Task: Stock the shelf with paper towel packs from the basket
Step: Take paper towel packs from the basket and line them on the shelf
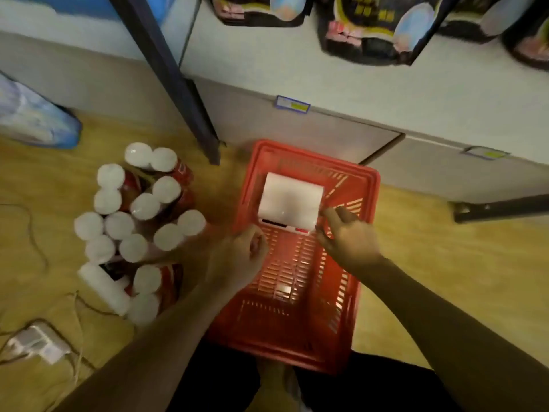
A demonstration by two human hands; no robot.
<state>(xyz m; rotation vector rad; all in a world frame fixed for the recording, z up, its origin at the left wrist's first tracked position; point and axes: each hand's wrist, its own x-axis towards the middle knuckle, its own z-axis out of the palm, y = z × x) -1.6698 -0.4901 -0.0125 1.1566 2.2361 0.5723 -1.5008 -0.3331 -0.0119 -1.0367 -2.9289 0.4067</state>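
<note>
A red plastic basket point(350, 263) stands on the floor in front of me. One white paper towel pack point(291, 202) lies in its far end. My left hand point(237, 260) hovers over the basket's left rim, fingers curled and empty, just short of the pack's near left corner. My right hand point(347, 236) reaches over the basket with fingers apart, its fingertips at the pack's near right corner. Whether they touch the pack is unclear. The white shelf point(326, 93) runs above and behind the basket.
Several paper towel packs with red wrapping point(139, 221) stand on the wooden floor left of the basket. A dark shelf upright point(166, 72) rises between them and the shelf. Cables and a power strip point(38, 343) lie at the lower left. Dark packaged goods point(371, 28) sit on the shelf.
</note>
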